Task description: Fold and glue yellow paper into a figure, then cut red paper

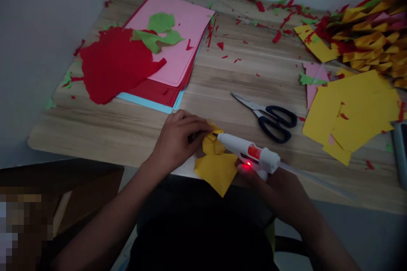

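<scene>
My left hand (179,137) pinches the upper edge of a folded yellow paper piece (216,178) at the table's front edge; its pointed lower part hangs over that edge. My right hand (273,186) is wrapped round a white hot glue gun (251,150), which has an orange window and a glowing red light. The gun's dark nozzle tip is at the top of the yellow paper, close to my left fingertips. A clear glue stick (318,180) sticks out of the gun's back. Scissors (267,118) with dark blue handles lie just beyond the gun.
A stack of pink (184,42), red and light blue sheets lies at the back left, under a crumpled red paper (114,63) and green scraps (160,29). Yellow sheets (352,110) and a pile of folded yellow pieces (375,38) lie right. Small red scraps litter the back.
</scene>
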The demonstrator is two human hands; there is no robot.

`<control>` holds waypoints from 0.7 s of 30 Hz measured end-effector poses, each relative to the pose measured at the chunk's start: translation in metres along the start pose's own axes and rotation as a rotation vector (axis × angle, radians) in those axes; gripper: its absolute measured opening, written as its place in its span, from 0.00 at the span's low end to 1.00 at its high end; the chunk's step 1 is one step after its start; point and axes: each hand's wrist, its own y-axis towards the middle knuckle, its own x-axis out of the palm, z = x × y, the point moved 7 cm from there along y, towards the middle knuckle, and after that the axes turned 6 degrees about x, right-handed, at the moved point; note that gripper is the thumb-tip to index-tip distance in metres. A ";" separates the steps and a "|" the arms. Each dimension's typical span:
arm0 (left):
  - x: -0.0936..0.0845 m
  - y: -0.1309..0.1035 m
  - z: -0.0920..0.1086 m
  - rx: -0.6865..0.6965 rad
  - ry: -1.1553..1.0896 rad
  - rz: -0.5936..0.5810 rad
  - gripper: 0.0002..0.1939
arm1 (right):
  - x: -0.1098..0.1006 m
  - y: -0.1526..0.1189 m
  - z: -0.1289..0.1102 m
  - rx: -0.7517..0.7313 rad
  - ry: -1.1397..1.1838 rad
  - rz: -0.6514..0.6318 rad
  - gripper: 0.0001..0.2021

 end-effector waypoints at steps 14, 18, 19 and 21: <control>0.001 -0.002 -0.002 0.019 -0.011 -0.064 0.12 | 0.002 0.012 -0.017 -0.040 -0.185 -0.013 0.23; 0.000 -0.002 -0.001 0.020 -0.010 -0.075 0.13 | 0.001 0.013 -0.023 -0.052 -0.189 -0.013 0.20; 0.000 -0.002 -0.001 0.018 -0.014 -0.081 0.14 | 0.001 0.013 -0.024 -0.054 -0.207 -0.014 0.20; 0.000 -0.001 -0.001 0.011 -0.022 -0.094 0.14 | 0.001 0.012 -0.026 -0.055 -0.256 -0.014 0.19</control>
